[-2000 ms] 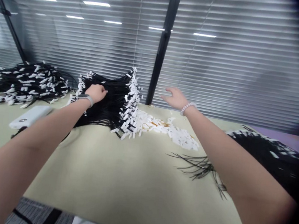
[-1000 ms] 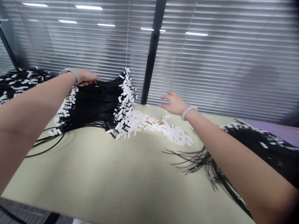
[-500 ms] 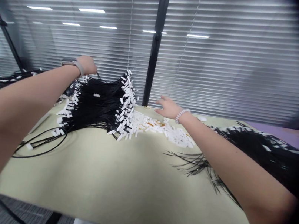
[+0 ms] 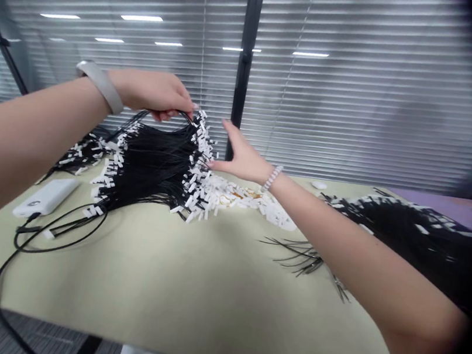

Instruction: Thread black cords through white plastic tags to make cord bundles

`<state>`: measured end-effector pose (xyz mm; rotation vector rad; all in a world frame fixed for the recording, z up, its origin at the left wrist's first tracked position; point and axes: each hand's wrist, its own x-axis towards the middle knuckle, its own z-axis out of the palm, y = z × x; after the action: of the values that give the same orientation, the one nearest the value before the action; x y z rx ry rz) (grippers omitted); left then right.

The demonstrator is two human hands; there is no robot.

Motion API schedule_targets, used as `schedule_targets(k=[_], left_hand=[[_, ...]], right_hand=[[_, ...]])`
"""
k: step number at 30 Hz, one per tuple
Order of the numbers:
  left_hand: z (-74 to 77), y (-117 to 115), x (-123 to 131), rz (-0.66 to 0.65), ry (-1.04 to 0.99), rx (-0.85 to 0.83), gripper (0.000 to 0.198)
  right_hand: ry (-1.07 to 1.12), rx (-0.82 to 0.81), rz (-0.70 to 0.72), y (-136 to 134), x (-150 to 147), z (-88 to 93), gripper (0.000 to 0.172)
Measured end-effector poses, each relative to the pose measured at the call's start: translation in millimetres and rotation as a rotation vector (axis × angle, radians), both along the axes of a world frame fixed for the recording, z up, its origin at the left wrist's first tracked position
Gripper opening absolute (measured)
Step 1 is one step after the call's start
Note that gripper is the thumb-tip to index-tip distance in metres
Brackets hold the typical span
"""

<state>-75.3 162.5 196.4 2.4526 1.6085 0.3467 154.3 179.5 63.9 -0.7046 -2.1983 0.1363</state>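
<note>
A thick bundle of black cables with white tags (image 4: 155, 168) lies at the back of the pale green table (image 4: 201, 290). My left hand (image 4: 153, 92), with a grey wristband, is closed above the bundle and pinches a few black cables lifted from its top. My right hand (image 4: 241, 157), wearing a pale bead bracelet, is open with fingers stretched out, right beside the tagged right end of the bundle.
Loose white tags (image 4: 254, 203) are heaped behind my right wrist. More black cables (image 4: 410, 227) lie at the right, loose black strands (image 4: 307, 261) near them. A white power bank (image 4: 44, 198) with a looping black cord (image 4: 54, 233) sits at the left. Blinds close the back.
My left hand rose from the top of the bundle, drawing cables upward and rightward. My right hand moved left and up toward the tagged end of the bundle.
</note>
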Motion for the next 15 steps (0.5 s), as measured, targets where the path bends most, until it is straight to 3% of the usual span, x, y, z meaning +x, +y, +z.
schedule_targets(k=[2, 5, 7, 11, 13, 15], left_hand=[[-3.7, -15.8, 18.8, -0.073, 0.015, -0.013, 0.051], [-12.2, -25.4, 31.5, -0.135, -0.097, -0.059, 0.046], [-21.5, -25.2, 29.1, -0.148, -0.205, -0.213, 0.047], [-56.5, -27.2, 10.2, -0.155, -0.253, -0.658, 0.068], [-80.8, -35.1, 2.1, -0.335, -0.204, -0.964, 0.079], [-104.3, -47.0, -2.3, -0.578, -0.09, -1.118, 0.079]], right_hand=[[0.033, -0.133, 0.239, -16.0, -17.5, 5.9, 0.097], [0.039, -0.587, 0.508, -31.8, -28.1, 9.2, 0.064], [0.02, -0.867, 0.591, -36.4, -21.9, 9.7, 0.049], [-0.118, -1.231, 0.703, -39.5, 10.6, 10.7, 0.044], [-0.188, -1.303, 0.717, -40.9, 28.0, 10.2, 0.048], [-0.245, -1.287, 0.683, -41.5, 42.9, 8.2, 0.049]])
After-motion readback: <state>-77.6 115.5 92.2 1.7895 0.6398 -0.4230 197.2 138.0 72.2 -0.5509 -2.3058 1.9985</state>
